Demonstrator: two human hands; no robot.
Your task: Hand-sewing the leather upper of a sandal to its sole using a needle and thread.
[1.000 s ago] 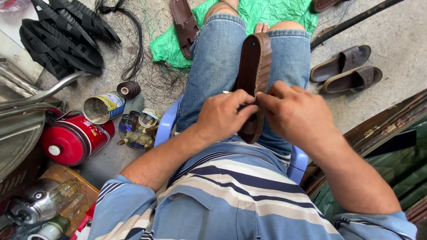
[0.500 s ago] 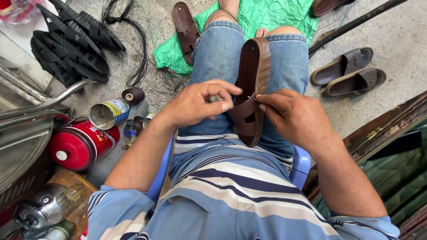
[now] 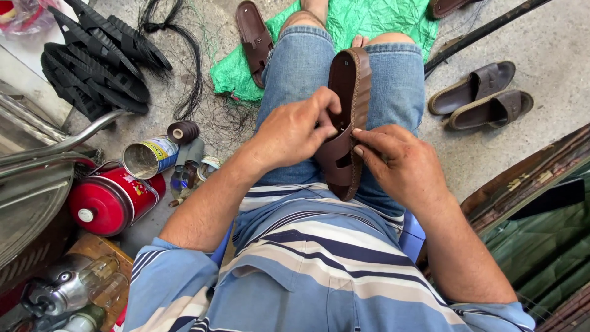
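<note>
On the person's lap stands a brown sandal (image 3: 348,117) on its edge. Left hand (image 3: 294,132) pinches its strap; right hand (image 3: 402,166) holds its side. Near left sits a red can (image 3: 114,200). Farther right lie two sandals (image 3: 482,95).

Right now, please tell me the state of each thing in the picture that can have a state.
Brown sandal: on edge between the knees, held by both hands.
Left hand: fingers closed on the sandal's strap.
Right hand: fingers pressing the strap.
Tin can: on its side, open.
Red canister: lying on its side.
Pair of sandals: on the floor, side by side.
Single sandal: sole down, partly on green cloth.
</note>
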